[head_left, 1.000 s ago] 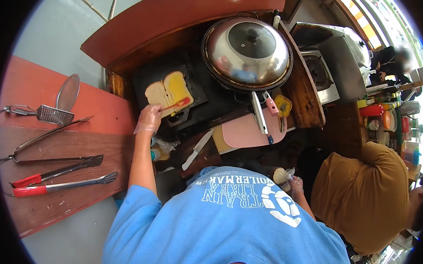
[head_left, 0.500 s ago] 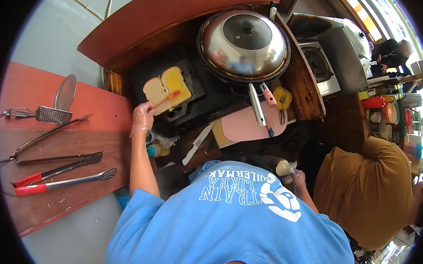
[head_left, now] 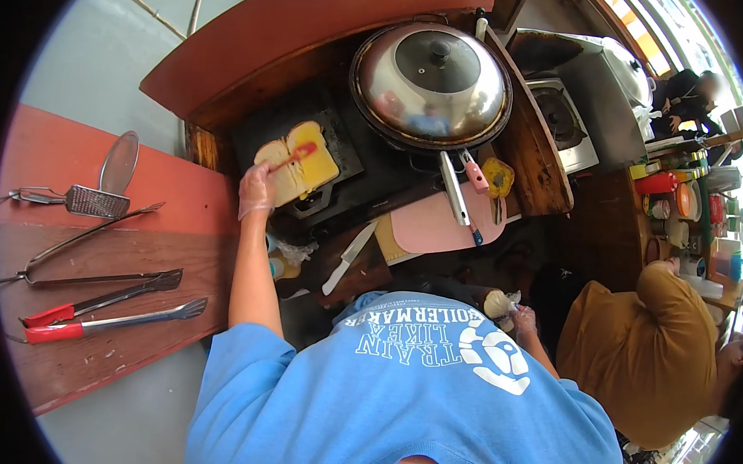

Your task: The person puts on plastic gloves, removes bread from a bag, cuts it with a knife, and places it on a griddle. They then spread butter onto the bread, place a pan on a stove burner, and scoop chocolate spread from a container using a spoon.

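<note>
My left hand (head_left: 257,190), in a clear plastic glove, is closed round the handle of a red spatula (head_left: 306,150). The spatula's head lies over the right of two bread slices (head_left: 315,156), which is coated with a yellow spread. The left slice (head_left: 286,181) looks plain and partly sits under the handle. Both slices rest side by side on a black griddle (head_left: 354,161). Down by my right side, my gloved right hand (head_left: 523,319) grips a container with a pale top (head_left: 498,304); its body is mostly hidden by my shirt.
A lidded pan (head_left: 432,77) stands right of the bread. Nearer me are a pink cutting board (head_left: 413,221), a knife (head_left: 350,256) and a yellow-smeared dish (head_left: 497,178). Tongs (head_left: 119,320) and a grater (head_left: 97,202) lie on the left shelf. Another person (head_left: 640,351) is close on my right.
My left hand has moved up and closer to the bread, and the spatula's head has shifted slightly up the yellow slice. My right hand keeps its grip on the container.
</note>
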